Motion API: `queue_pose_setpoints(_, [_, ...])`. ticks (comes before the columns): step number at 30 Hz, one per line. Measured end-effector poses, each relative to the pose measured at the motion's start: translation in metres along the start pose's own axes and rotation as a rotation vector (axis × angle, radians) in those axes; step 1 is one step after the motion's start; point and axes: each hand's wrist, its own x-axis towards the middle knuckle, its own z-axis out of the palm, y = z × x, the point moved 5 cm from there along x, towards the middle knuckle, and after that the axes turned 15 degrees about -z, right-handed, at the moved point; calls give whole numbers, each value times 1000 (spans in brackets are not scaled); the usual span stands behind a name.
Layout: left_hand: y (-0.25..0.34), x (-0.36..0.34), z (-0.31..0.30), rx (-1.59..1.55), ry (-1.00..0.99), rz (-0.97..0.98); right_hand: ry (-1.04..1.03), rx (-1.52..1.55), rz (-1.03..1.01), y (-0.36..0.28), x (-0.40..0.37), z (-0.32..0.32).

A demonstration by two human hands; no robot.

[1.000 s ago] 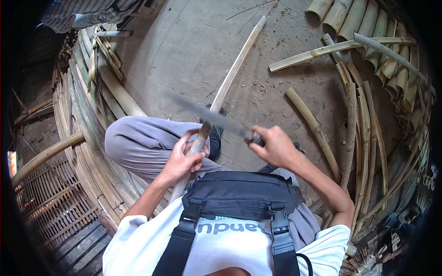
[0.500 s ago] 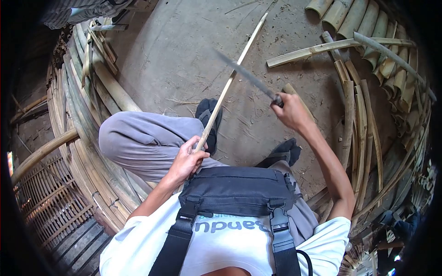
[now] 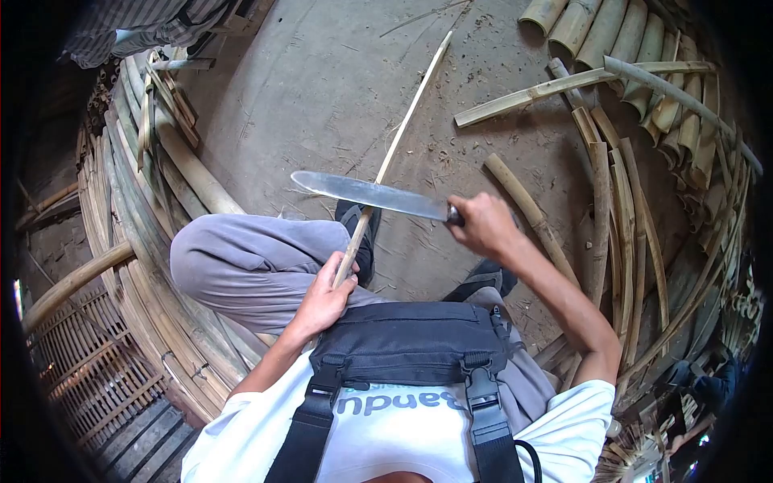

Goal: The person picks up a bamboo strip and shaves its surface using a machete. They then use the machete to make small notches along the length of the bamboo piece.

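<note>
A long thin bamboo strip point(image 3: 405, 129) points away from me, its near end pinched in my left hand point(image 3: 324, 296) beside the black waist bag point(image 3: 409, 342). Wrapped round the dark handle of a large knife point(image 3: 370, 194) is my right hand point(image 3: 485, 228). The broad blade reaches to the left and lies across the strip, a little beyond my left hand. Whether its edge touches the strip I cannot tell. Below the blade, the strip passes over my dark sandal point(image 3: 366, 256).
Long bamboo poles point(image 3: 193, 161) lie along the left. Split bamboo pieces point(image 3: 527, 201) and a row of halved culms point(image 3: 600, 36) are at the right. A slatted bamboo panel point(image 3: 93, 354) stands lower left. Another person's checked clothing point(image 3: 153, 30) shows top left.
My right hand has moved down and slightly left, bringing the knife nearer my left hand. The blade now lies more level. The view has shifted slightly.
</note>
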Motion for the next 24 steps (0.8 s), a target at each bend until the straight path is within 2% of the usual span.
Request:
queue_pose_setpoints(1, [0, 0, 1, 2, -3, -2, 24, 66, 53, -1, -5, 10])
queue_pose_setpoints(3, [4, -3, 2, 147, 108, 116, 41, 13, 19, -5, -10, 14])
queue_pose_setpoints(5, [5, -5, 3, 167, 108, 67, 130, -12, 87, 15, -9, 1])
queue_pose_setpoints(7, [4, -9, 4, 189, 109, 20, 267, 87, 231, 64, 2, -17])
queue_pose_setpoints(9, [10, -10, 5, 195, 127, 46, 279, 21, 205, 64, 1, -35])
queue_pose_setpoints(10, [7, -9, 5, 243, 144, 120, 281, 20, 198, 57, 0, -38])
queue_pose_setpoints(12, [4, -15, 3, 292, 187, 82, 57, -6, 14, 33, -2, -24])
queue_pose_setpoints(13, [5, -16, 1, 336, 225, 52, 63, 1, 15, 41, 2, -23])
queue_pose_setpoints(15, [8, -20, 1, 382, 241, 38, 214, 116, 219, 92, 12, -32])
queue_pose_setpoints(17, [9, -22, 0, 415, 266, 60, 247, -20, 305, 125, 21, -43])
queue_pose_setpoints(19, [13, -24, 0, 427, 280, 136, 190, 148, 323, 91, 15, -48])
queue_pose_setpoints(21, [18, -30, 0, 515, 295, 86, 132, -22, 149, 52, 5, -39])
queue_pose_setpoints(23, [21, -31, 0, 562, 319, 81, 59, -34, 92, 45, 1, -26])
queue_pose_setpoints(24, [23, -32, 0, 621, 339, 81, 100, -38, 140, 53, 2, -27])
